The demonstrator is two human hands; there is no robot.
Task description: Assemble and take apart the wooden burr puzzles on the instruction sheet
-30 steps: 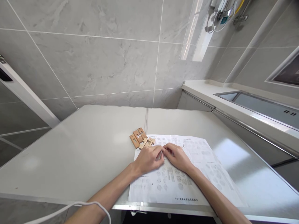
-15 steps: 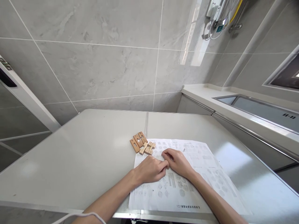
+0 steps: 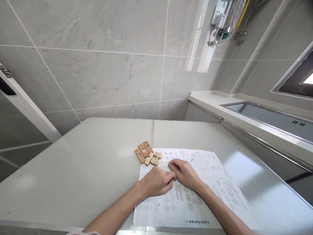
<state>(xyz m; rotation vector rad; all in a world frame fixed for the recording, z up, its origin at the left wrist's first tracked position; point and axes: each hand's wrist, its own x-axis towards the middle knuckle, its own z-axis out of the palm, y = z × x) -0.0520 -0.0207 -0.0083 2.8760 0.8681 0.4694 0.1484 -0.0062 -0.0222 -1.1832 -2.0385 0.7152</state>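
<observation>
Shows smooth wood in the blocks (image 3: 149,159), matt paper in the sheet (image 3: 212,173), gloss on worktop (image 3: 97,169) and wall tiles (image 3: 105,78).

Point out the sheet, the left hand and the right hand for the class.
Sheet (image 3: 168,217): head view, blank area by its near edge.
Left hand (image 3: 154,181): head view, back of the hand.
Right hand (image 3: 186,174): head view, back of the hand.

The white printed sheet (image 3: 176,212) lay pretty flat on the surface (image 3: 73,169). Three brown wooden pieces (image 3: 141,149) with cutouts sat side by side at its far-left corner, some paler wooden blocks (image 3: 153,161) bunched up right beside them.
</observation>
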